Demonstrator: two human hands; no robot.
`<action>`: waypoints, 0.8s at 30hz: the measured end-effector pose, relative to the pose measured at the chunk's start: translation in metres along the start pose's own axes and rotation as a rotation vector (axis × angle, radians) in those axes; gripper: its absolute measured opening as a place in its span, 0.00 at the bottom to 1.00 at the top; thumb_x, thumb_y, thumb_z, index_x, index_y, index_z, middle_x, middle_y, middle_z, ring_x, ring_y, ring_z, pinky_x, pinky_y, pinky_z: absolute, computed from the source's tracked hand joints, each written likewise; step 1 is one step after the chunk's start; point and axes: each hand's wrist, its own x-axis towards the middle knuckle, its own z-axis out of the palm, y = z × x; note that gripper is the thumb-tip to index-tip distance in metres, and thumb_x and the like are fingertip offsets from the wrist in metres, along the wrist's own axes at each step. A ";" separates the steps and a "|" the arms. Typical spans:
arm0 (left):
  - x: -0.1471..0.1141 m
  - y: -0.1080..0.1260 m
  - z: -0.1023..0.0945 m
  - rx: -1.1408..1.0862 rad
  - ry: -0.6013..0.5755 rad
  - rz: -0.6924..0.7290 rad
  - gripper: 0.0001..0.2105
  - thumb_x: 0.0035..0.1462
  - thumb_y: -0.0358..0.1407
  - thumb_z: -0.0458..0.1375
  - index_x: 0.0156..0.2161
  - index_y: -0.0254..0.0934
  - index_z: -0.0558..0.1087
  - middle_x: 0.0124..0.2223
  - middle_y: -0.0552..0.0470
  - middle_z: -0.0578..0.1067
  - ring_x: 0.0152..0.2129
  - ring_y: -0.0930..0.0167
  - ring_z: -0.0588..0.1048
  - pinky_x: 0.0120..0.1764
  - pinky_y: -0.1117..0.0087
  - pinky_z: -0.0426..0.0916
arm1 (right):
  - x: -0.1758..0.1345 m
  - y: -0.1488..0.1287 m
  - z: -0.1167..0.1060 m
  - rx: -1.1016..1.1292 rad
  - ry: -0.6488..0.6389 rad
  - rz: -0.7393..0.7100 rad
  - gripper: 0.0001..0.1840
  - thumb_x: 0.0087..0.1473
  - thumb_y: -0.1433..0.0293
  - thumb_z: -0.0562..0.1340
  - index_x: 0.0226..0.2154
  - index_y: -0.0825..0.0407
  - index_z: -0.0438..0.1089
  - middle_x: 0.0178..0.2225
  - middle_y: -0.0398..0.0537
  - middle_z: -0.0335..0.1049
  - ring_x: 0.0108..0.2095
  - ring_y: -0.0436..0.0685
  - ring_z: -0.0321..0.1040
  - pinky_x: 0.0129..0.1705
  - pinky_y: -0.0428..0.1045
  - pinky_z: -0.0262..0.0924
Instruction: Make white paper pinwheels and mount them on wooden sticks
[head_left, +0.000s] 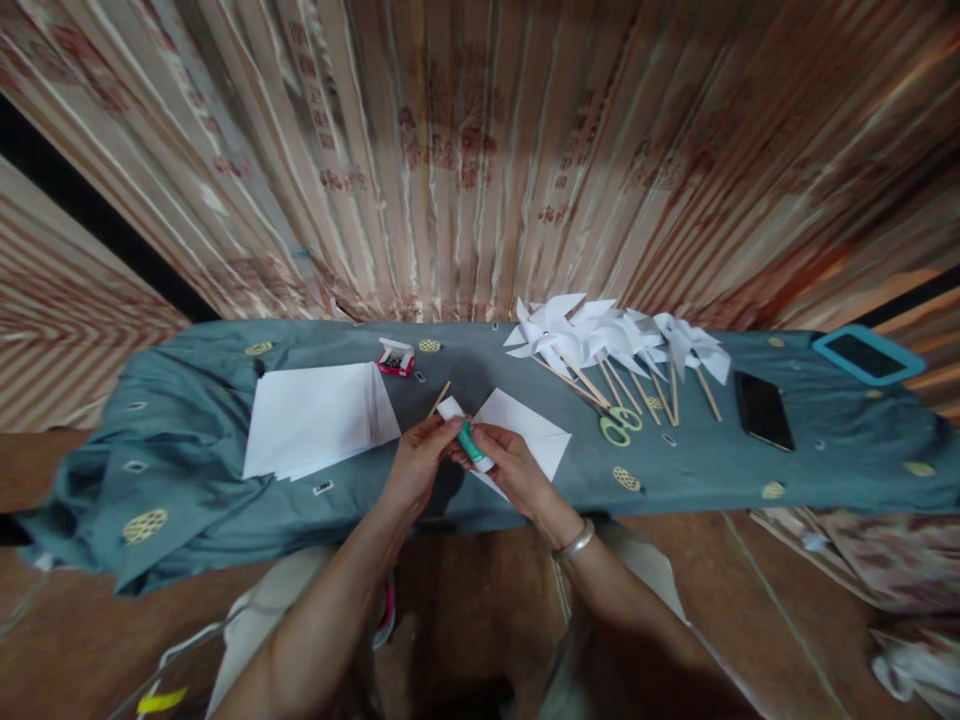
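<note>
A green and white glue stick (472, 443) is held between both hands over the front middle of the cloth. My left hand (421, 452) has its fingers closed on the white upper end. Around the green body and lower end, my right hand (514, 465) is closed, with a silver bangle at that wrist. A creased sheet of white paper (536, 428) lies under and beside my right hand, partly covered by it. Just beyond my left hand, a thin wooden stick (442, 393) shows only in part.
On the blue-green cloth (202, 440), a stack of white paper (311, 420) lies left, near an open red box (395, 358). White paper pinwheels (559, 330) on sticks lie right, with green-handled scissors (616, 428). Farther right are a dark phone (765, 412) and a blue-framed tablet (870, 355).
</note>
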 end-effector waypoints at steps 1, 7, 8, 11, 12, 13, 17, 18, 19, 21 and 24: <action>0.002 0.003 -0.004 0.016 0.018 0.011 0.15 0.40 0.44 0.70 0.29 0.34 0.78 0.25 0.53 0.77 0.22 0.73 0.71 0.30 0.70 0.67 | 0.000 -0.001 -0.002 -0.055 0.019 -0.026 0.24 0.41 0.53 0.72 0.37 0.52 0.77 0.30 0.46 0.79 0.29 0.52 0.73 0.33 0.47 0.66; 0.024 0.032 -0.042 0.534 0.244 0.213 0.13 0.41 0.44 0.67 0.29 0.36 0.76 0.24 0.56 0.75 0.23 0.71 0.71 0.29 0.71 0.63 | -0.004 -0.013 -0.043 -0.326 0.141 -0.217 0.22 0.45 0.53 0.69 0.39 0.50 0.75 0.35 0.50 0.80 0.36 0.56 0.75 0.40 0.51 0.68; 0.028 0.035 -0.048 0.722 0.269 0.255 0.13 0.43 0.45 0.66 0.30 0.37 0.76 0.24 0.55 0.75 0.24 0.70 0.71 0.30 0.71 0.62 | -0.006 -0.015 -0.052 -0.390 0.175 -0.257 0.22 0.46 0.53 0.69 0.39 0.50 0.75 0.35 0.50 0.80 0.37 0.57 0.75 0.42 0.52 0.67; 0.037 0.036 -0.060 1.150 0.306 0.315 0.12 0.47 0.46 0.63 0.29 0.38 0.76 0.25 0.52 0.75 0.26 0.65 0.73 0.32 0.68 0.61 | -0.013 -0.021 -0.073 -0.703 0.257 -0.361 0.17 0.51 0.56 0.65 0.40 0.48 0.74 0.39 0.50 0.79 0.40 0.59 0.75 0.46 0.55 0.66; 0.040 0.034 -0.062 1.239 0.300 0.325 0.12 0.47 0.46 0.63 0.28 0.39 0.75 0.25 0.51 0.75 0.26 0.64 0.73 0.32 0.67 0.61 | -0.017 -0.023 -0.079 -0.822 0.271 -0.384 0.15 0.53 0.58 0.64 0.41 0.48 0.74 0.40 0.50 0.79 0.40 0.59 0.75 0.47 0.56 0.66; 0.042 0.032 -0.064 1.298 0.286 0.330 0.11 0.48 0.46 0.62 0.27 0.39 0.75 0.25 0.50 0.75 0.27 0.63 0.73 0.33 0.67 0.61 | -0.020 -0.025 -0.083 -0.931 0.278 -0.399 0.14 0.55 0.60 0.62 0.42 0.48 0.74 0.41 0.51 0.78 0.39 0.60 0.74 0.47 0.56 0.65; 0.047 0.026 -0.067 1.310 0.207 0.376 0.09 0.51 0.42 0.63 0.30 0.38 0.75 0.29 0.49 0.74 0.30 0.62 0.73 0.39 0.65 0.63 | -0.035 -0.032 -0.097 -1.183 0.255 -0.442 0.16 0.57 0.66 0.58 0.46 0.50 0.73 0.45 0.54 0.76 0.43 0.62 0.73 0.50 0.59 0.64; 0.046 0.025 -0.066 1.286 0.198 0.407 0.09 0.51 0.41 0.64 0.33 0.37 0.75 0.31 0.49 0.74 0.33 0.61 0.73 0.42 0.64 0.64 | -0.039 -0.033 -0.099 -1.212 0.226 -0.460 0.16 0.57 0.67 0.58 0.47 0.50 0.73 0.47 0.55 0.76 0.46 0.62 0.72 0.52 0.59 0.63; 0.043 0.024 -0.063 1.264 0.187 0.449 0.10 0.51 0.41 0.64 0.36 0.37 0.75 0.34 0.48 0.74 0.37 0.60 0.72 0.46 0.62 0.63 | -0.043 -0.034 -0.101 -1.230 0.194 -0.478 0.16 0.58 0.68 0.58 0.48 0.50 0.73 0.48 0.54 0.75 0.49 0.62 0.71 0.55 0.59 0.62; 0.032 0.020 -0.053 1.224 0.137 0.591 0.16 0.51 0.41 0.65 0.44 0.37 0.75 0.42 0.46 0.74 0.47 0.56 0.69 0.54 0.58 0.60 | -0.052 -0.035 -0.104 -1.248 0.123 -0.501 0.17 0.57 0.71 0.58 0.49 0.49 0.72 0.52 0.53 0.73 0.54 0.61 0.68 0.59 0.60 0.58; 0.004 0.003 -0.029 1.151 -0.173 0.783 0.13 0.56 0.39 0.61 0.46 0.39 0.75 0.46 0.44 0.74 0.46 0.57 0.70 0.52 0.56 0.62 | -0.065 -0.034 -0.104 -1.258 0.013 -0.470 0.20 0.55 0.74 0.60 0.50 0.47 0.70 0.58 0.54 0.66 0.59 0.61 0.62 0.62 0.61 0.54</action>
